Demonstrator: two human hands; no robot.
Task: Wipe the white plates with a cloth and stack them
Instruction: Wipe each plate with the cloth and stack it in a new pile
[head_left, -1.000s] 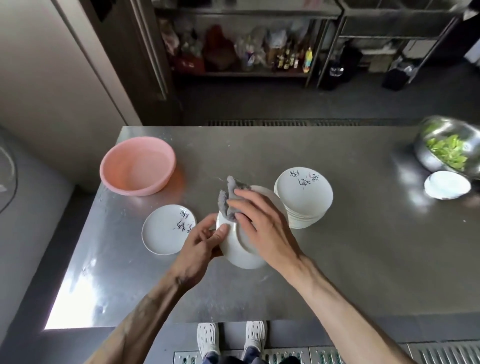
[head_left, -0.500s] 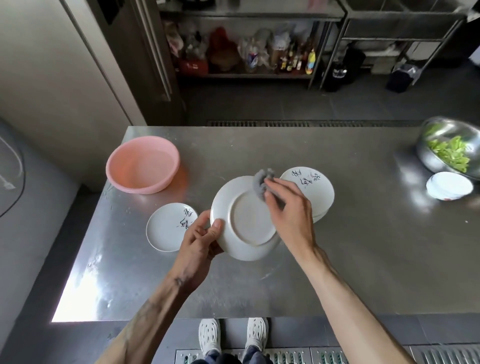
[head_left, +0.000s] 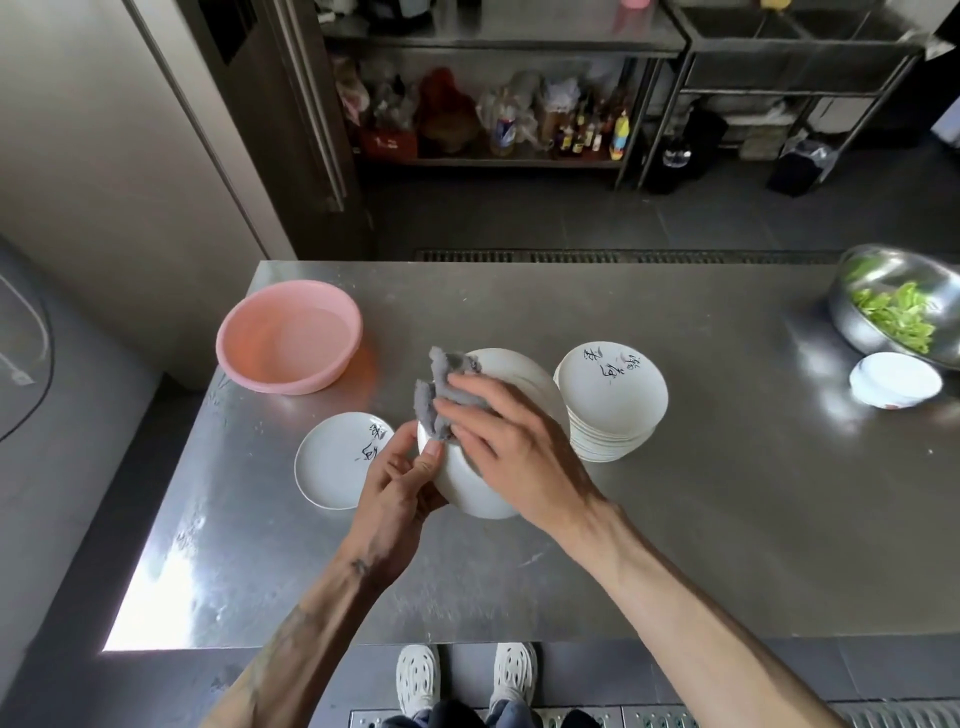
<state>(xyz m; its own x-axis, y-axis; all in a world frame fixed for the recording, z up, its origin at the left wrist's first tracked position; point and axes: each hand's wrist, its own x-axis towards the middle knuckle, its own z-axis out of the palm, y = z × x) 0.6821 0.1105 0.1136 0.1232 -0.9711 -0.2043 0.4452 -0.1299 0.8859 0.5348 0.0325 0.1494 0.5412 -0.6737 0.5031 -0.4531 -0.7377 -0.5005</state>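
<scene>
Two hands meet mid-frame. We see the left hand (head_left: 400, 488) pinching the lower-left rim of a tilted white plate (head_left: 460, 486), held above the steel table (head_left: 727, 519). The right hand (head_left: 514, 447) presses a grey cloth (head_left: 441, 395) against it with straight fingers. A plate stack (head_left: 613, 400) sits just right, and a single plate (head_left: 332, 462) lies left.

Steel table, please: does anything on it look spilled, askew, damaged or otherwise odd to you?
Nothing stands out: the plate stack looks tidy, the single plate lies flat, and the pink basin stands upright, no spill visible.
</scene>
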